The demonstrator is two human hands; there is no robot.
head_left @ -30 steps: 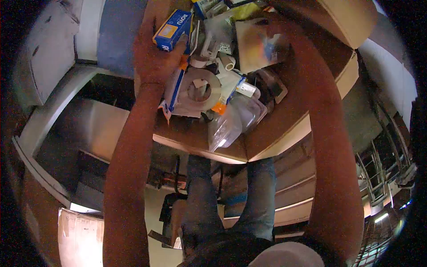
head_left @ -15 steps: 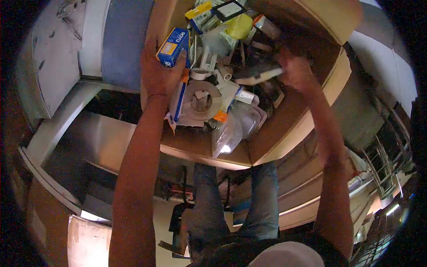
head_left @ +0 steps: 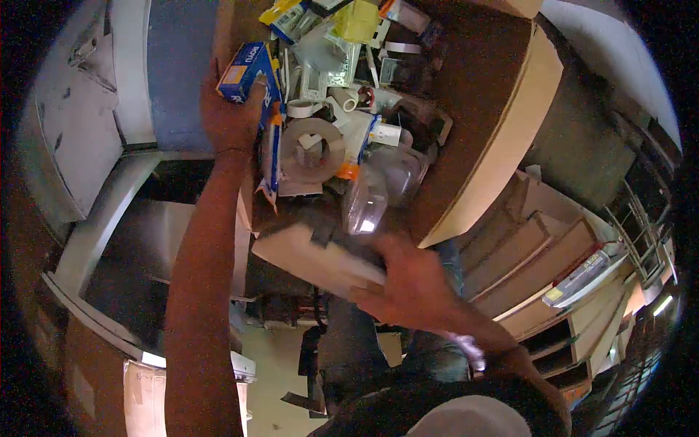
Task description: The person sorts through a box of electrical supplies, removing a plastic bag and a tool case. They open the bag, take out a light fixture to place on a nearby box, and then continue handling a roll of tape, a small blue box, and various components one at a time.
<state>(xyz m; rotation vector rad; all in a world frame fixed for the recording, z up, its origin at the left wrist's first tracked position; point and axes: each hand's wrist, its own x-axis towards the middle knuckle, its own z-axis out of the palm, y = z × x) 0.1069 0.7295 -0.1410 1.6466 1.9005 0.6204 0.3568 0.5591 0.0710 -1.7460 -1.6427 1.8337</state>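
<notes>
My left hand point(head_left: 231, 120) is closed on a blue and yellow ROYU box point(head_left: 249, 71) at the left side of an open cardboard carton point(head_left: 502, 138). In front of the carton's near side, my right hand point(head_left: 411, 284) grips the right end of a flat tan-and-dark piece point(head_left: 317, 256); motion blur hides its kind. Between the hands, a roll of tape point(head_left: 312, 149) lies in the carton beside a blue-edged packet point(head_left: 271, 156). Clear plastic packaging point(head_left: 364, 200) sits near the right hand. A smaller white ring point(head_left: 300, 108) lies behind the tape roll.
A yellow packet point(head_left: 357, 22) and white plastic fittings point(head_left: 314, 84) lie deeper in the carton. Wooden shelving or panels point(head_left: 524, 255) stand at right, with a wire rack point(head_left: 644, 218) beyond. A blue panel point(head_left: 182, 73) is at left. Below are my jeans-clad legs point(head_left: 349, 342).
My right hand has come from inside the carton's right side to its near side, bringing the flat piece out. My left hand still holds the ROYU box. The view has shifted slightly.
</notes>
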